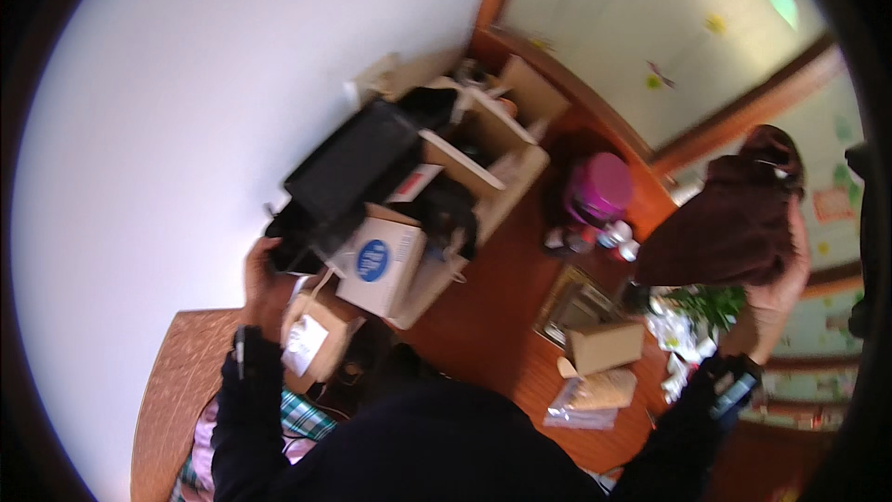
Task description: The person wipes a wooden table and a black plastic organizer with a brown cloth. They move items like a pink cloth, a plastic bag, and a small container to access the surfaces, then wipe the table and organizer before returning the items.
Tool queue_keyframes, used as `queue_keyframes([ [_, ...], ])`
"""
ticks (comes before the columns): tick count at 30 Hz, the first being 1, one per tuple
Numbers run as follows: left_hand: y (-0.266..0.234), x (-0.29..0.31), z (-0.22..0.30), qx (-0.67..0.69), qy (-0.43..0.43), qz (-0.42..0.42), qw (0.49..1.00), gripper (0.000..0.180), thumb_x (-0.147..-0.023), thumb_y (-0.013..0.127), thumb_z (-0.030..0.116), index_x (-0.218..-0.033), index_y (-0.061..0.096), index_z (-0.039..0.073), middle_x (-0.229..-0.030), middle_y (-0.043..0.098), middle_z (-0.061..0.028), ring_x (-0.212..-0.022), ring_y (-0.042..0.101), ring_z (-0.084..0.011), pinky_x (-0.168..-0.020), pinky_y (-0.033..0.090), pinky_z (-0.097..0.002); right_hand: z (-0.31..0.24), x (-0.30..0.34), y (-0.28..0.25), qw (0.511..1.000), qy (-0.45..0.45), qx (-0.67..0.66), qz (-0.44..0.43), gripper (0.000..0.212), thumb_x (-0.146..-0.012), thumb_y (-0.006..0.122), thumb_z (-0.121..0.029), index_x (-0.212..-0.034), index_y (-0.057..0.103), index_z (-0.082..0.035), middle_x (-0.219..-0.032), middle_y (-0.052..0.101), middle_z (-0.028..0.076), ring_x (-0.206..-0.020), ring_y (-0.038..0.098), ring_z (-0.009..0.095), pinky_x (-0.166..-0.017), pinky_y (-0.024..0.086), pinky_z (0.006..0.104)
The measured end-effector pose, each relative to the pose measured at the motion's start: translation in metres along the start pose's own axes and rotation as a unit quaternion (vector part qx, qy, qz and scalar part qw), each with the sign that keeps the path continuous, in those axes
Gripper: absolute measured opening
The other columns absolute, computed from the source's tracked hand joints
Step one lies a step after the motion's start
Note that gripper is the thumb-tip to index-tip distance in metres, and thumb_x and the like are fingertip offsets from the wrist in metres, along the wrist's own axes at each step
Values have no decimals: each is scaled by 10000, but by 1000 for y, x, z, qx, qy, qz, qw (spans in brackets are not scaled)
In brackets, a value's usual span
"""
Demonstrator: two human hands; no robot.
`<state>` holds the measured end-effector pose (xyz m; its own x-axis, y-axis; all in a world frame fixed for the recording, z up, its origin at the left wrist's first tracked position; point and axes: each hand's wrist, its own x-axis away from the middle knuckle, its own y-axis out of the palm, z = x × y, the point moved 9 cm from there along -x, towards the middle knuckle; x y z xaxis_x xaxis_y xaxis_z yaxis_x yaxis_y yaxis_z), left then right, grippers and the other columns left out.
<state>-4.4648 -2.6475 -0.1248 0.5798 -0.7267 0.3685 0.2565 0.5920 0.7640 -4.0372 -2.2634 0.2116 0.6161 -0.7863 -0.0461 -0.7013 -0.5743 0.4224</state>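
Grasping a soft, dark brown cloth bundle (717,231), the person's right hand (786,281) has it lifted on the right, in front of the patterned window panes (669,37), where it blocks my view of part of them. Just below the cloth show a green leafy plant (706,305) and crumpled white plastic (680,336); nearer the person's body are a small tan cardboard box (606,347) and a clear plastic packet with tan contents (595,395). Beyond them, a round purple tub with a pink lid (599,188) stands on the reddish-brown wooden table (492,293). Across from it, a large open tan cardboard carton (520,172) is crowded by a flat black rectangular case (353,163) and a pale box with a blue oval (381,260), both hiding much of its inside. Beside these, the left hand (260,270) is at a black item (293,237); I cannot tell whether its fingers close on it.
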Motion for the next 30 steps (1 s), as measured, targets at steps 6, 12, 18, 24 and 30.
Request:
queue_keyframes([
  [6,-18,-19,-2,44,58,97,993,496,-942,501,364,-1282,562,9,-1291,608,-145,-1186,571,-289,-1049,414,-434,81,83,-61,986,62,-77,137,331,-921,612,-214,-1203,619,-39,-1142,686,115,-1019,659,253,-924,511,393],
  [12,-89,14,0,-18,96,294,951,612,-936,509,464,-1383,473,48,-1491,393,-135,-1412,301,-245,-1123,273,-461,-26,263,-178,888,-183,15,422,420,-903,592,-217,-1259,570,4,-1174,649,155,-981,656,275,-838,554,394],
  [18,-108,70,-42,-129,17,208,970,258,-903,618,126,-1147,599,46,-1038,625,-65,-914,602,-177,-831,492,-295,-141,395,-165,754,-224,338,517,360,-967,504,-262,-1216,587,-17,-1094,662,112,-943,652,238,-791,546,371],
  [24,26,106,-68,-479,112,43,869,540,-853,694,35,-1344,468,27,-1192,589,-98,-1107,563,-168,-871,491,-283,-49,333,-205,854,-151,219,448,382,-965,491,-279,-1225,585,-15,-1134,651,117,-1002,628,257,-875,510,394],
  [30,93,117,-60,-651,246,68,715,996,-682,877,325,-1457,321,39,-1344,422,-154,-1244,465,-252,-966,461,-396,132,187,-134,983,74,-48,162,405,-963,477,-295,-1235,583,-14,-1173,640,122,-1060,604,276,-959,474,416],
])
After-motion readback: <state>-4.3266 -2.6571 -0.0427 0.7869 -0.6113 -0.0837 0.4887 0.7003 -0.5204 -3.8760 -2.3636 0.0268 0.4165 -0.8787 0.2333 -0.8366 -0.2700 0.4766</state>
